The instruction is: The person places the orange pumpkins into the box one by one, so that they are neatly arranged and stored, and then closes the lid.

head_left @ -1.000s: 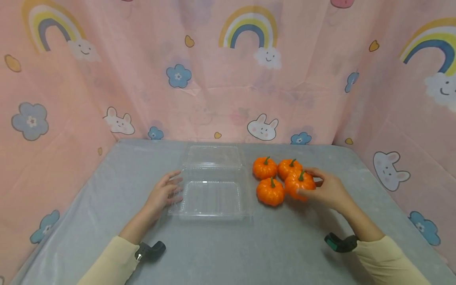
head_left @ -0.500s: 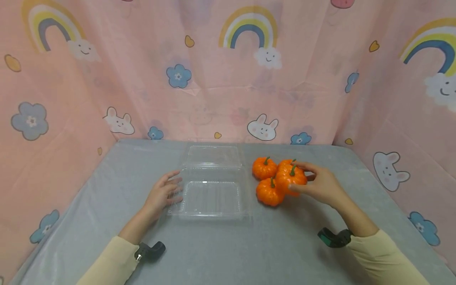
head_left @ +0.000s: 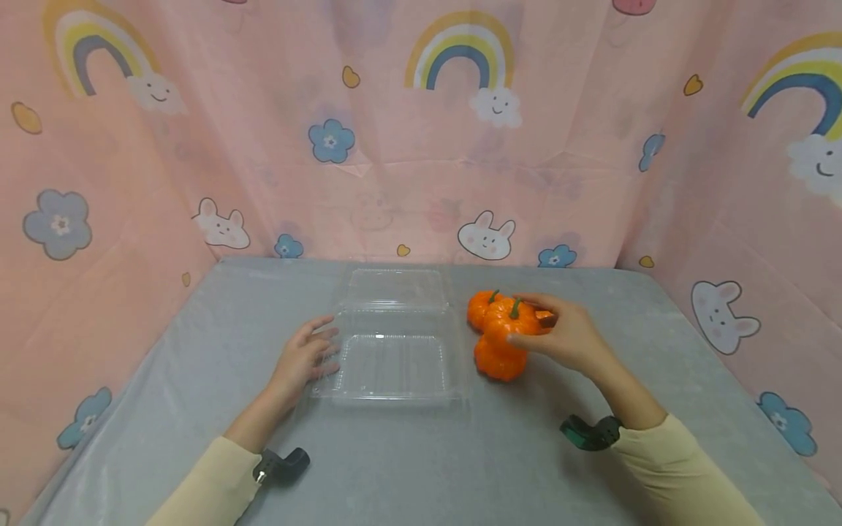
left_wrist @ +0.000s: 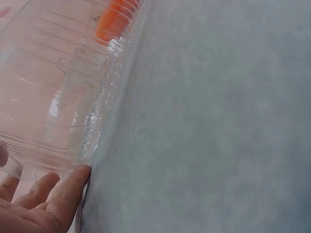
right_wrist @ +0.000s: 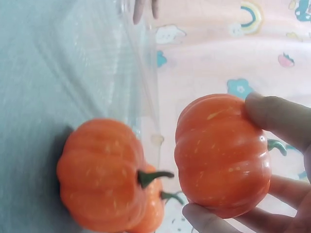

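Note:
My right hand [head_left: 567, 334] grips a small orange pumpkin [right_wrist: 223, 155] with a green stem between thumb and fingers. In the head view it is held up over the other pumpkins and partly covers them. A front pumpkin [head_left: 500, 359] and a back-left pumpkin [head_left: 482, 310] sit on the table; another, behind the held one, is mostly hidden. My left hand [head_left: 306, 356] rests against the left side of a clear plastic clamshell box [head_left: 395, 365], fingers spread and touching its wall. In the left wrist view the fingertips [left_wrist: 81, 173] lie at the box's corner.
The box's lid [head_left: 395, 287] lies folded back behind its base. A grey cloth covers the table [head_left: 421, 467]. A pink patterned curtain [head_left: 395, 183] hangs along the back and both sides.
My right hand has carried the held pumpkin leftward and slightly up, from the right of the group to over its middle. The left hand and the box have stayed in place.

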Demonstrator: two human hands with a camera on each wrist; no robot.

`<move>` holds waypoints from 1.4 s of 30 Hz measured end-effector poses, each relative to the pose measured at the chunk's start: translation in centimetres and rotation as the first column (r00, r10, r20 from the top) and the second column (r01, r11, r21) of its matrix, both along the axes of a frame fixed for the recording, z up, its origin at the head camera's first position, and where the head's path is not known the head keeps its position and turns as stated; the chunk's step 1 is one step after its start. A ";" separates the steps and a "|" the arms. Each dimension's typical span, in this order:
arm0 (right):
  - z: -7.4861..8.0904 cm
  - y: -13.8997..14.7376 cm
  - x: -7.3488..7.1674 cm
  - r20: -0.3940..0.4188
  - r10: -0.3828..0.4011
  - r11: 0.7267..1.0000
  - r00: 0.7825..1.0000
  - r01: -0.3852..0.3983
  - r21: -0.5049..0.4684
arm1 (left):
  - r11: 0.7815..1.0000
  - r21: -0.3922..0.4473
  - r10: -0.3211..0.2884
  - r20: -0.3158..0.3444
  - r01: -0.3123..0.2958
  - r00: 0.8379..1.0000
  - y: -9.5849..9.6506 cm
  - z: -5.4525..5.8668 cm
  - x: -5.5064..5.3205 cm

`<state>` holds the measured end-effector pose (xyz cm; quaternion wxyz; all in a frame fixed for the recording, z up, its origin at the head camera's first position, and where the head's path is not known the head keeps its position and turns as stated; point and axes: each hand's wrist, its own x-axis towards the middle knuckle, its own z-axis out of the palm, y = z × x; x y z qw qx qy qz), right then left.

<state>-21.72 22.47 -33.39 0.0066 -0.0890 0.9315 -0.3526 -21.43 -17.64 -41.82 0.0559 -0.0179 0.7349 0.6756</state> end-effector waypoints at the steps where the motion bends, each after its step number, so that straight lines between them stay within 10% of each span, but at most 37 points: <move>1: 0.0 -0.2 0.0 0.001 0.001 1.000 1.000 -0.001 -0.004 | 1.000 0.001 0.002 0.001 -0.002 1.000 0.0 0.0 0.0; 42: -2.1 -12.3 -1.0 -0.009 0.192 0.967 0.981 -0.191 -0.170 | 0.999 0.021 -0.046 0.031 0.045 0.998 -0.5 -0.1 -0.3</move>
